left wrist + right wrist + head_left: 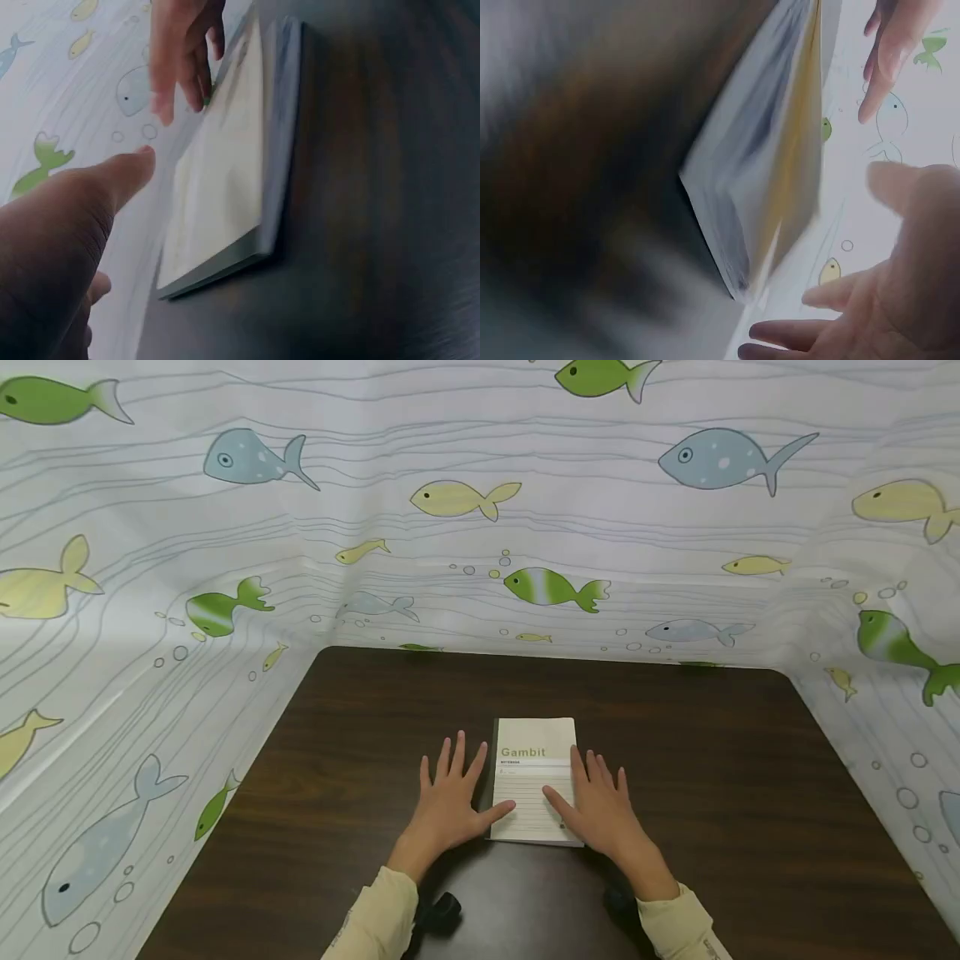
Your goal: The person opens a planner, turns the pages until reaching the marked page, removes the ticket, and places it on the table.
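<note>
With left hand [447, 807] and right hand [602, 810] spread near nine and three o'clock of notebook [528, 783] on tabletop [360, 718]. Crowded by black objects [444, 910] at seven and five. Roomy outward, to fish-print sheet [450, 435] at nine, twelve and three.

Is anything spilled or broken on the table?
Nothing stands out. The notebook looks closed and lies nearly straight on the brown table, between the left hand and the right hand; no spill or tear shows.

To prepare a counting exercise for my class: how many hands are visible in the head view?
2. The left hand is at the left side of the Gambit notebook, and the right hand is at its right side. Neither hand is hidden.
</note>
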### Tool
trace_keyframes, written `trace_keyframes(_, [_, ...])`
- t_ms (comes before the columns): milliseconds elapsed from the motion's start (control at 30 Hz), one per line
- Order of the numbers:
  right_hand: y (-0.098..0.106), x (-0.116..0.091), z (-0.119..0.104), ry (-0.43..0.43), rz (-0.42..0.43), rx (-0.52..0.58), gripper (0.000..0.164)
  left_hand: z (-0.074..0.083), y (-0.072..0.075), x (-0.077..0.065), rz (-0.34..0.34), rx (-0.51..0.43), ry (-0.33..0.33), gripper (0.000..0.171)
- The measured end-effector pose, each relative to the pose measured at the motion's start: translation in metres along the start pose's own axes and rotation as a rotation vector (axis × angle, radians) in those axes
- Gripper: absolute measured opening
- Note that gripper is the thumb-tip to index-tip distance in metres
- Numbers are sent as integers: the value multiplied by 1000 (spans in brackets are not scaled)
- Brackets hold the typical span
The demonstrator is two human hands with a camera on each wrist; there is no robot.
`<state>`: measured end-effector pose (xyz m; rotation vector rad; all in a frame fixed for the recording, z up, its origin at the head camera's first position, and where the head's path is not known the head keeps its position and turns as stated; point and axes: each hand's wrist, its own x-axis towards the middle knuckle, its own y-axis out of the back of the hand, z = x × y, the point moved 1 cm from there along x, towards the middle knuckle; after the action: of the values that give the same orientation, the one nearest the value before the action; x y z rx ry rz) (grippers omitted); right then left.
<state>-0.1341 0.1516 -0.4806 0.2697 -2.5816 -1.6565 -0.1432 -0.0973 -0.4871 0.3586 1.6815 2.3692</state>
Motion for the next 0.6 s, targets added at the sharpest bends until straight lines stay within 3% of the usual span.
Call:
trace_keyframes(167, [-10, -8, -1, 25, -16, 55, 85, 3, -12, -12, -39, -18, -19, 101])
trace_keyframes(433, [-10, -11, -4, 69, 161, 75, 77, 5, -27, -22, -40, -45, -36, 113])
trace_keyframes(533, [-7, -10, -8, 97, 214, 143, 75, 6, -31, -26, -9, -77, -52, 117])
trace_keyframes(600, [-3, -11, -14, 157, 262, 244, 71, 7, -33, -29, 51, -124, -65, 115])
